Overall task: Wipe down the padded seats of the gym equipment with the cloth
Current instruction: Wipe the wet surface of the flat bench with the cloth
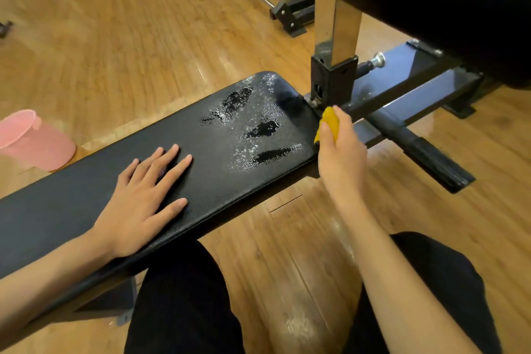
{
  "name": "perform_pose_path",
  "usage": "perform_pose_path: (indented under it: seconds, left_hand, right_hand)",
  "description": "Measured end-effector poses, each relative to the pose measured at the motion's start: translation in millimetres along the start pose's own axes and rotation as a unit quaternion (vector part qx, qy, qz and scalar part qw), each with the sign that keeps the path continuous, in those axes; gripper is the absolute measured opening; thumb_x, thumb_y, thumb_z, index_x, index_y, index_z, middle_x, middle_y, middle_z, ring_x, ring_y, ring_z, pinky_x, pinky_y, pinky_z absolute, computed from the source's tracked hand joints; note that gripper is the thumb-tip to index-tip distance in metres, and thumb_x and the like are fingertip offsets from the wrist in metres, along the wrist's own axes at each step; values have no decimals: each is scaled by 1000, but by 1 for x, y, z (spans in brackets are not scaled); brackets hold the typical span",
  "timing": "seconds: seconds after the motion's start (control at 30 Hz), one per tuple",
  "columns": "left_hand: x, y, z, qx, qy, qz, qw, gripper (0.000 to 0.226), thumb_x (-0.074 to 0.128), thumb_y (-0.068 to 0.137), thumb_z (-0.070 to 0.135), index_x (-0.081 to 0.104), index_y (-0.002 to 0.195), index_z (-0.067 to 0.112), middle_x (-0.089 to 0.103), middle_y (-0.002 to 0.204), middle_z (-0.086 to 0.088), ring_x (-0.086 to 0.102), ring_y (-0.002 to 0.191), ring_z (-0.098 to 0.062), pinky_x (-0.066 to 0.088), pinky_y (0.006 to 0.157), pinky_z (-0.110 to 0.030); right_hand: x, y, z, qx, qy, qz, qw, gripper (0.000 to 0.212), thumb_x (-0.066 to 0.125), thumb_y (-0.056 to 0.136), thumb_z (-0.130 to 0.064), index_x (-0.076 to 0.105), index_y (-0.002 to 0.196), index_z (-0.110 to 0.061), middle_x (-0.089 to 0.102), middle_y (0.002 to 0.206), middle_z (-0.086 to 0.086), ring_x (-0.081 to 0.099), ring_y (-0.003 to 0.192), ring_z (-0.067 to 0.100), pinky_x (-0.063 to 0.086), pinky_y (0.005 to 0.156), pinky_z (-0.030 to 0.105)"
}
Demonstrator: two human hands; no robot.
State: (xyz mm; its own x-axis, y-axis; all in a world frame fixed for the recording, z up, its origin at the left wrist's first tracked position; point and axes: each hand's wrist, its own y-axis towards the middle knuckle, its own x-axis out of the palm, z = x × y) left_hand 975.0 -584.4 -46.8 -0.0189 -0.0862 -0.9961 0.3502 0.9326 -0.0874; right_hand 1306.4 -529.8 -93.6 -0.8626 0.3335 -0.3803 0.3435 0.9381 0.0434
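Note:
A long black padded bench seat [86,190] runs from lower left to the upper middle; its far end is wet with droplets and dark patches. My left hand [143,204] rests flat on the pad with fingers spread. My right hand [340,149] grips a yellow cloth [329,122] against the seat's right end edge, close to the metal frame. Most of the cloth is hidden inside the fingers.
A chrome upright in a black bracket [334,80] stands just behind the cloth. A black roller pad [445,3] looms at the upper right. A foot bar [425,155] sticks out to the right. A pink jug [31,141] sits on the wooden floor at left.

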Motion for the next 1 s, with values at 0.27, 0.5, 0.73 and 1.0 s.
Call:
perform_pose_path:
  seconds: [0.27,0.5,0.73,1.0]
  left_hand:
    - [1,1,0,7,-4,8,1000,68,18,100,64,12,162,36,8,171,10,4,158,-17,12,124,-56]
    - [0,1,1,6,-12,9,1000,68,21,101,62,12,162,36,7,171,9,3,158,-17,13,124,-58]
    - [3,2,-1,9,-19,14,1000,68,25,100,61,12,162,37,6,171,10,2,158,-16,9,125,-53]
    - [2,2,-1,10,-14,10,1000,69,23,99,63,8,162,38,5,171,9,-1,158,-15,6,126,-51]
  right_hand:
    - [-10,13,12,-77,12,-42,996,42,43,105,-32,46,148,-29,53,135,-18,44,112,-11,36,99,13]
    - [0,3,9,-86,33,-7,996,41,42,105,-33,49,145,-31,47,147,-14,46,129,1,34,105,20]
    - [8,-11,6,-126,-123,-4,984,46,35,106,-28,39,152,-27,30,160,-6,29,145,18,29,113,32]
    - [0,5,9,-7,100,-17,995,42,42,104,-27,47,143,-42,50,135,-20,46,119,-11,36,102,16]
